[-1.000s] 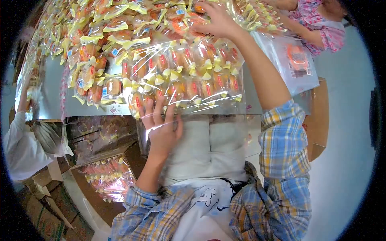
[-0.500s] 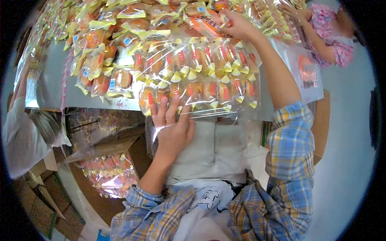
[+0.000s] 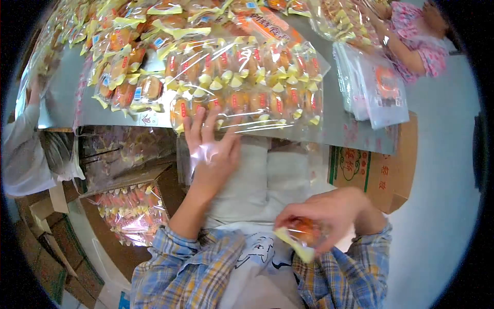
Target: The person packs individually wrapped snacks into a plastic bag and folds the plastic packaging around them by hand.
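Note:
A large clear plastic bag (image 3: 246,79) lies at the table's front edge, filled with two rows of individually wrapped pastries with yellow wrapper ends. My left hand (image 3: 215,154) rests on its near edge, fingers spread and flat on the film. Close to my body, below the table edge, my right hand (image 3: 337,212) grips one wrapped pastry (image 3: 304,233), whose yellow wrapper end points down. The fingers cover part of it. Beyond the bag, an orange-printed plastic bag (image 3: 275,26) lies against a heap of loose wrapped pastries (image 3: 121,38).
Flat printed bags (image 3: 383,92) are stacked at the table's right. Below stand a cardboard box (image 3: 373,172) on the right and an open carton of packed pastries (image 3: 135,208) on the left. Another person's arm (image 3: 404,49) reaches in at far right; a person's sleeve (image 3: 25,147) shows at left.
My right hand has come back from the heap to near my body and now holds a wrapped pastry. My left hand stays on the filled bag. The flat bag stack is now uncovered.

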A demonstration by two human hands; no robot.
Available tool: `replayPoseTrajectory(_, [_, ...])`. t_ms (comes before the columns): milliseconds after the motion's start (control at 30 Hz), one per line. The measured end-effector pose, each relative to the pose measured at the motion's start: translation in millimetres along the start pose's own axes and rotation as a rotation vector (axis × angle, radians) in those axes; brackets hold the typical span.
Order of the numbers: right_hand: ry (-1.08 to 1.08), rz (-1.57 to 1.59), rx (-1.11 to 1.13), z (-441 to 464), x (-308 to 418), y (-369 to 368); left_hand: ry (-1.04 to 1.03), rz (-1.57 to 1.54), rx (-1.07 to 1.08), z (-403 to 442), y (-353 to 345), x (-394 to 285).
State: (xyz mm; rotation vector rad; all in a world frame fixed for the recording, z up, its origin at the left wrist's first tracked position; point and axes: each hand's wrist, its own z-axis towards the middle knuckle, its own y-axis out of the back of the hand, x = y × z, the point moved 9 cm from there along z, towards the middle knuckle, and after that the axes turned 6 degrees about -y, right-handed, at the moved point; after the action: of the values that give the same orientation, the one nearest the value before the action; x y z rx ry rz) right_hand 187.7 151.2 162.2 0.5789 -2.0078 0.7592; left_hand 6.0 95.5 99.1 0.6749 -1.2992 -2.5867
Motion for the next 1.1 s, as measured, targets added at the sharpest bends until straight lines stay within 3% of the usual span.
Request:
replayPoseTrajectory(167, [0.109,-0.108,-0.777,33.5,-60.0,19.5,-0.039,0.019,-0.098,-4.8,-4.8,5.4])
replayPoseTrajectory(267, [0.253,0.790,-0.974,59.7,-82.6,26.1,-0.008,-0.021,-0.064,0.9,1.6,1.7])
replayPoseTrajectory(300, [0.296,0.918,-0.847,70.5,-83.2,29.1,-0.005,-0.022,-0.047,2.0,3.5,0.5])
replayPoseTrajectory(400, [0.429,0.332,-1.051,70.4,-50.2,45.2,0.020,-0.080,-0.063,-0.1,3.1,5.3])
replayPoseTrajectory(433, [0.467,0.391,-1.009,73.4,-47.6,48.5,-0.019,-0.082,-0.062,-0.4,1.2,7.7])
replayPoseTrajectory(533, [0.555,0.446,-1.196,67.5,-59.2,69.6,0.005,-0.132,-0.032,-3.1,2.6,9.8])
replayPoseTrajectory(667, [0.485,0.414,-1.259,69.1,-62.6,87.5,-0.030,0.009,-0.030,-1.6,0.3,2.1])
replayPoseTrajectory(767, [0.475,0.082,-1.584,46.6,-42.6,81.9,-0.043,0.037,-0.020,-1.6,0.4,0.0])
replayPoseTrajectory(867, [0.441,-0.033,-1.593,42.9,-41.4,77.2,-0.033,0.020,-0.014,-0.9,-0.4,-2.7])
replayPoseTrajectory(967, [0.300,0.044,-1.521,43.2,-55.6,78.8,-0.016,-0.079,-0.077,-4.3,-1.1,0.1])
replayPoseTrajectory(1100, [0.223,-0.453,-1.676,30.2,-32.3,64.8,-0.089,-0.122,-0.177,-6.0,-1.1,0.0])
